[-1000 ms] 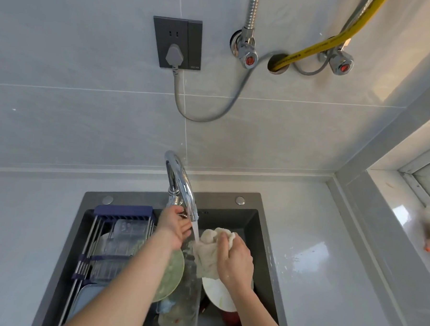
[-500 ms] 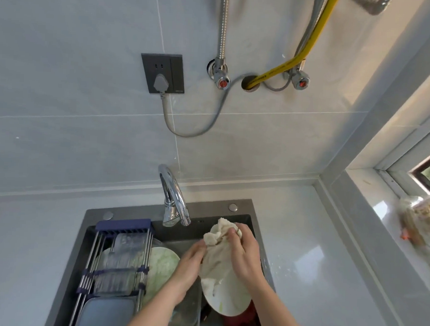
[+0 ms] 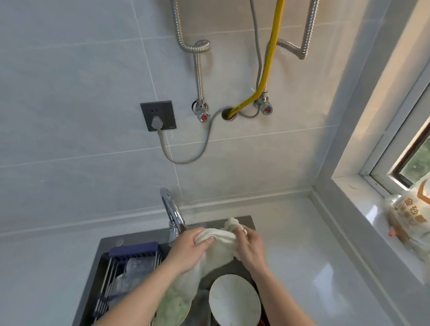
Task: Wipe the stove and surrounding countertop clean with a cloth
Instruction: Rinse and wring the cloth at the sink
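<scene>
A wet off-white cloth [image 3: 221,245] is stretched between both hands above the dark sink [image 3: 105,246]. My left hand [image 3: 188,248] grips its left end and my right hand [image 3: 250,247] grips its right end, with a bunch of cloth sticking up behind the right fingers. The chrome tap [image 3: 172,211] stands just left of the hands, with no water running from it. The pale grey countertop [image 3: 302,244] lies on either side of the sink. No stove is in view.
The sink holds a white plate [image 3: 235,304], a greenish plate [image 3: 173,312], a red item and a blue-framed wire drying rack [image 3: 129,265]. A bagged package [image 3: 412,220] sits on the window sill at the right. Hoses, valves and a socket hang on the tiled wall.
The water stopped and my left hand left the tap to take the cloth. Both hands now pull the cloth out between them. The view has tilted upward.
</scene>
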